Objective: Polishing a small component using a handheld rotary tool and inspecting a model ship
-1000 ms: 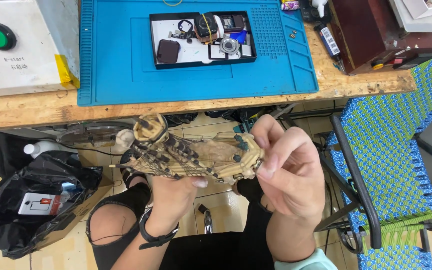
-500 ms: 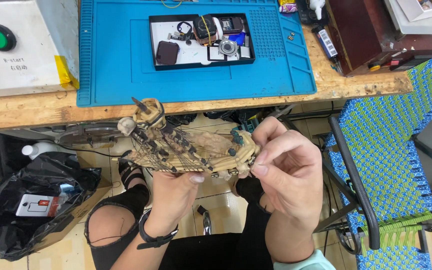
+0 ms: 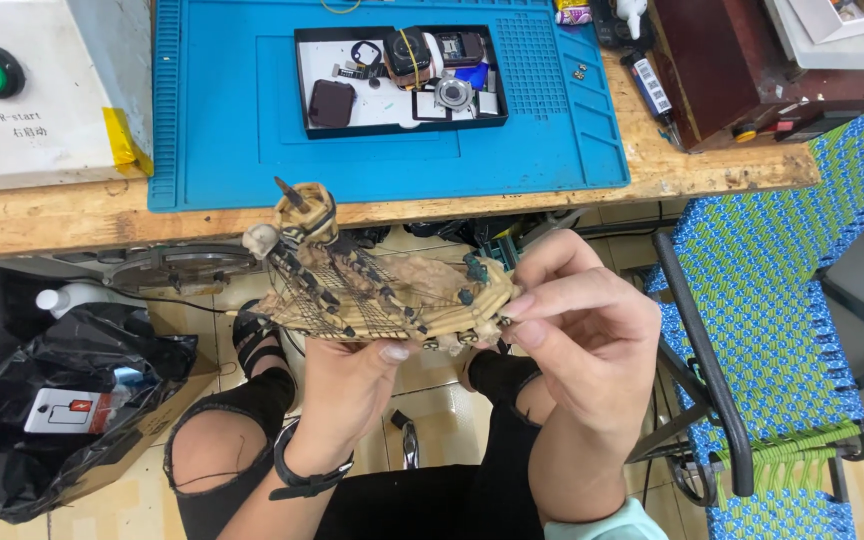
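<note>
Ship model between left hand, right hand; grip apparently fingertips.

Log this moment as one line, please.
left hand: holds model ship from below | right hand: fingertips pinch its end | where: above lap, before workbench

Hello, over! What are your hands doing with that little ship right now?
Left hand grips model ship from below. Right hand pinches its end with fingertips. Ship held over lap, below the wooden bench. Nothing in the way.
</note>
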